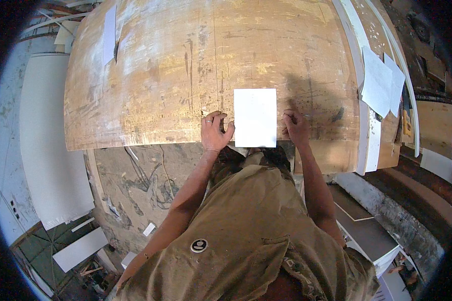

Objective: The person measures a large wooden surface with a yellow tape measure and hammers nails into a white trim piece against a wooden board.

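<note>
A white rectangular sheet [255,118] lies on the worn wooden worktable [160,75], its lower end reaching the near edge. My left hand [217,131] rests at that edge just left of the sheet. Its fingers are bent but apart, and the thumb points toward the sheet's side; nothing is in it. On the other side, my right hand [297,126] hovers or rests close to the sheet, with a small gap between. Its fingers are curled in, and whatever they may hold is hidden.
A dark toothed blade [116,52] stands up from the tabletop beside a pale strip [109,35]. Along the right side runs a white rail [354,45], with loose white sheets [378,83] on it. A large pale panel [52,135] leans at the left.
</note>
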`<move>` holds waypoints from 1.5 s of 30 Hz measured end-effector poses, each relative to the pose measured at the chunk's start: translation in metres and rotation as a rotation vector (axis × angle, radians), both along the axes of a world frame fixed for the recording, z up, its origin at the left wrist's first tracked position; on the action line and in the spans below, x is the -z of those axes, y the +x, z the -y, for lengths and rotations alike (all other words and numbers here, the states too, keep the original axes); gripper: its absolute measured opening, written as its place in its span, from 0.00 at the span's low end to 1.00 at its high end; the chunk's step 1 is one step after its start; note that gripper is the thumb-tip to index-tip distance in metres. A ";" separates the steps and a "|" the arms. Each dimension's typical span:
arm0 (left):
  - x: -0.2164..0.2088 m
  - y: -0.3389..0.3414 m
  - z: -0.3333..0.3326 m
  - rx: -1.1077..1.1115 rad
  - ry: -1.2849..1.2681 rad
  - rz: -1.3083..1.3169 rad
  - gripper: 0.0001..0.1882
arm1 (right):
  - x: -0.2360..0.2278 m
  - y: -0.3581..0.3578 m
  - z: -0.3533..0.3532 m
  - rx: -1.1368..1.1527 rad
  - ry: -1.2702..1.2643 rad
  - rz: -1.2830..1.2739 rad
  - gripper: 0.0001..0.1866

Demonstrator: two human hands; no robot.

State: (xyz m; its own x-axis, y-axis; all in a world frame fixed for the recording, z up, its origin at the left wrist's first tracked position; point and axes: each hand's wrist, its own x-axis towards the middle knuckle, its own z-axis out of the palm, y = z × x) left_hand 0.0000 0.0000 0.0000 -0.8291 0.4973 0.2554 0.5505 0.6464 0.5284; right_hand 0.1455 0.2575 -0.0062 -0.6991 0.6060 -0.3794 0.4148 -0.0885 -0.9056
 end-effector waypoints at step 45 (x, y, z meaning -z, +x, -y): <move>-0.002 -0.001 -0.001 -0.002 -0.003 -0.018 0.17 | 0.009 -0.001 -0.002 0.001 -0.029 -0.054 0.12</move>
